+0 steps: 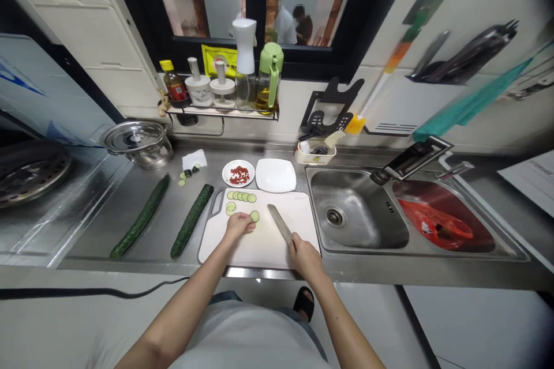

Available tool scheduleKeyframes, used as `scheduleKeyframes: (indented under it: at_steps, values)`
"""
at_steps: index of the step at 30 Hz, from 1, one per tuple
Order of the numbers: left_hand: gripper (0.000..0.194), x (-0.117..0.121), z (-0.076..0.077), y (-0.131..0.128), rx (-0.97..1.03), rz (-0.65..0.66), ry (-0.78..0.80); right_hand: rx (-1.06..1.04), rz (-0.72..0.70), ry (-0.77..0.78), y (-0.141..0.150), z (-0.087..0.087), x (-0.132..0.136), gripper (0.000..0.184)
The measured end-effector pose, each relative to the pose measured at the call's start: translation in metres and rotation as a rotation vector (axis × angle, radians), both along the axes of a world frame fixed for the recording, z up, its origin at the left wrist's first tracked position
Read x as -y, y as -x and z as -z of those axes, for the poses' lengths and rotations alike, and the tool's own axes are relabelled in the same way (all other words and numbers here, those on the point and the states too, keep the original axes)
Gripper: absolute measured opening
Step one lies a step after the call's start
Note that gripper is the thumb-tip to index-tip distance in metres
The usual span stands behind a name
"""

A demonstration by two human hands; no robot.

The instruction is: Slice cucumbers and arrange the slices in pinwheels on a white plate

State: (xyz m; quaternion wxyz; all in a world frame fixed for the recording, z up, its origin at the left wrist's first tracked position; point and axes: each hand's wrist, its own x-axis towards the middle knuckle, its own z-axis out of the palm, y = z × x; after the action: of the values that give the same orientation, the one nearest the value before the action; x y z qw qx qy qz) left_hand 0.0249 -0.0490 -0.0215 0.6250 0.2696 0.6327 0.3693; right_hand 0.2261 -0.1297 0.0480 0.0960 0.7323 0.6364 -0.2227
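My left hand (pixel 240 226) pinches a thin round cucumber slice (pixel 254 217) just above the white cutting board (pixel 277 251). In my right hand (pixel 305 255) is the handle of a kitchen knife (pixel 279 223), its blade angled up and left over the board. Along the board's far left part lies a row of overlapping cucumber slices (pixel 241 196), with a couple more slices (pixel 231 207) below it. Two whole dark green cucumbers, one (pixel 191 221) beside the board and another (pixel 141 216) farther left, rest on the steel counter.
Behind the board stand a plate of chopped red pieces (pixel 238 173) and a white square plate (pixel 276 175). Cucumber ends (pixel 188 173) lie by a white paper (pixel 194 159). A lidded steel pot (pixel 138 143) is back left; a double sink (pixel 359 210) is right, a red bag (pixel 435 225) inside.
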Motion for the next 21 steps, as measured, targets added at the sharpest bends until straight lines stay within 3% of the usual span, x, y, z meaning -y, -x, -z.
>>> scheduleKeyframes:
  at_steps: [5, 11, 21]
  values:
    - [0.016, 0.01, 0.008, -0.002, 0.116, -0.071, 0.031, -0.005, -0.01, -0.003, -0.001, 0.005, 0.0, 0.032]
    - [0.024, 0.007, 0.011, -0.003, 0.118, -0.118, 0.043, -0.001, -0.034, -0.004, -0.001, 0.004, -0.002, 0.031]
    - [0.031, 0.023, 0.006, 0.007, 0.067, -0.005, 0.016, -0.002, -0.049, 0.011, -0.002, 0.002, -0.003, 0.032]
